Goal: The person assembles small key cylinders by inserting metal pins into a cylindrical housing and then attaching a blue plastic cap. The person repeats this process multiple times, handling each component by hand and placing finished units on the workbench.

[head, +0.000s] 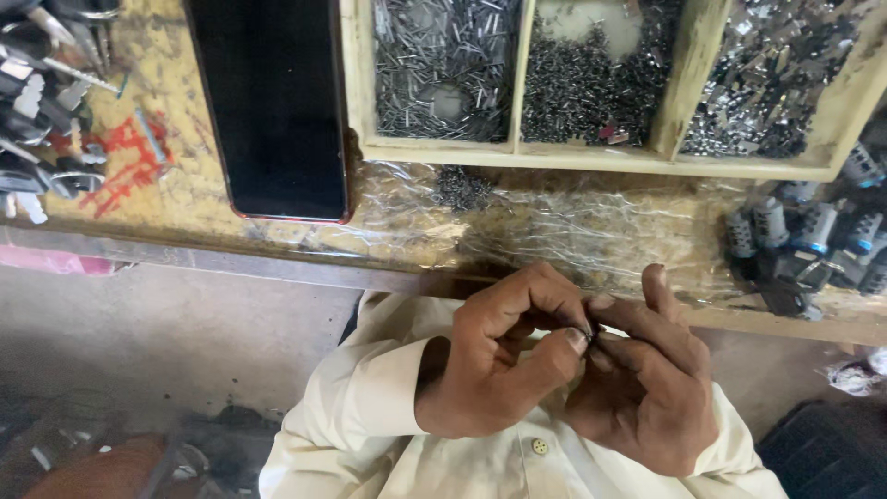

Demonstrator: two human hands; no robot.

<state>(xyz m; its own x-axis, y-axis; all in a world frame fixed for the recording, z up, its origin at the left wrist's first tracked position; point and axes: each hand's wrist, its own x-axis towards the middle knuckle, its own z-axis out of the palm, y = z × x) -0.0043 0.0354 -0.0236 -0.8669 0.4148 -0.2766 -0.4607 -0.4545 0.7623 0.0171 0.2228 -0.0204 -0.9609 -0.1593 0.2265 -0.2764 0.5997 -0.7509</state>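
My left hand (504, 356) and my right hand (647, 379) meet close to my chest, just below the table's front edge. Their fingertips pinch one tiny dark metal part (591, 330) between them; most of it is hidden by the fingers. Both wrists come out of cream-coloured sleeves (370, 397). A small heap of little dark metal pieces (462, 188) lies on the plastic-covered tabletop (573, 231) just beyond my hands.
A wooden tray (591, 157) with three compartments of small metal pins and parts stands at the back. A black phone (273, 102) lies left of it. Keys and metal pieces (42, 102) pile at far left. Several lock cylinders (813, 236) sit at right.
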